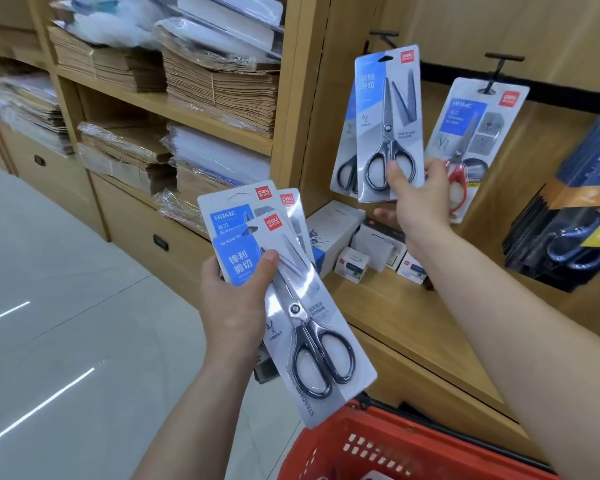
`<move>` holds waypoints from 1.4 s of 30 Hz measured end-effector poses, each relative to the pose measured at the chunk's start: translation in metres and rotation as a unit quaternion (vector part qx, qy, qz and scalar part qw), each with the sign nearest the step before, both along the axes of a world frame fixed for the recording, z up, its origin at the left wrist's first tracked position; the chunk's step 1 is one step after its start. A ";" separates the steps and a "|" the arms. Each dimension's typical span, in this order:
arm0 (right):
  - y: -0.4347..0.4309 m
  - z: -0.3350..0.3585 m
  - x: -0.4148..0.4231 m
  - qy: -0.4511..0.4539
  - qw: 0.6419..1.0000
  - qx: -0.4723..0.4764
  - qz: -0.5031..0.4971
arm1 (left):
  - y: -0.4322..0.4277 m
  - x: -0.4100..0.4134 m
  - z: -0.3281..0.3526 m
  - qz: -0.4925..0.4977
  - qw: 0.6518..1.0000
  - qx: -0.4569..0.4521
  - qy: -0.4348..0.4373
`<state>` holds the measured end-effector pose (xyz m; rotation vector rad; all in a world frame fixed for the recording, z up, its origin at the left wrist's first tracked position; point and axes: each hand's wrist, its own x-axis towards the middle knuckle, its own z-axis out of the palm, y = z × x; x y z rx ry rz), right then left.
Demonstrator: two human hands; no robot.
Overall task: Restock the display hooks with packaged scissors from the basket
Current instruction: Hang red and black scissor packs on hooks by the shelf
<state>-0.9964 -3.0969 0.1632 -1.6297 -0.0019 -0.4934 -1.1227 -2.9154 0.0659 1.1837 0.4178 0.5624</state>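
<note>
We are in a shop with wooden shelves [201,109] full of paper stacks, and beside them is a wooden wall with a left hook [383,33] and a right hook [503,58]. Our right hand [420,199] pinches the bottom of a black scissors pack [390,109], thumb in front, its top just under the left hook, while a red scissors pack [471,126] hangs on the right hook. Our left hand [232,299] grips a bunch of scissors packs [312,323], thumb on top, above the left edge of the red basket [395,445].
</note>
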 end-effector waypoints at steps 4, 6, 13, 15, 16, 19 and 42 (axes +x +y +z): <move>0.002 -0.001 0.005 -0.001 1.000 -0.018 -0.008 | 0.001 0.001 0.000 -0.004 1.000 -0.005 -0.002; 0.003 -0.003 0.004 -0.005 0.999 -0.035 -0.007 | 0.000 0.002 0.000 -0.005 1.000 -0.007 -0.001; 0.004 -0.008 0.004 -0.023 0.999 -0.014 -0.027 | -0.002 0.003 -0.001 -0.006 1.000 -0.005 0.006; 0.004 -0.003 0.008 -0.022 0.999 -0.018 -0.029 | -0.002 0.003 -0.001 -0.007 1.000 -0.005 0.010; 0.005 -0.001 0.011 -0.019 0.999 -0.022 -0.028 | -0.002 0.003 0.000 -0.008 1.000 -0.003 0.010; 0.006 0.000 0.021 0.018 0.999 -0.037 -0.018 | -0.002 0.003 -0.001 -0.011 1.000 0.000 0.009; 0.018 -0.101 -0.136 0.113 0.949 -0.159 0.248 | -0.007 0.006 -0.002 -0.033 0.997 -0.071 0.016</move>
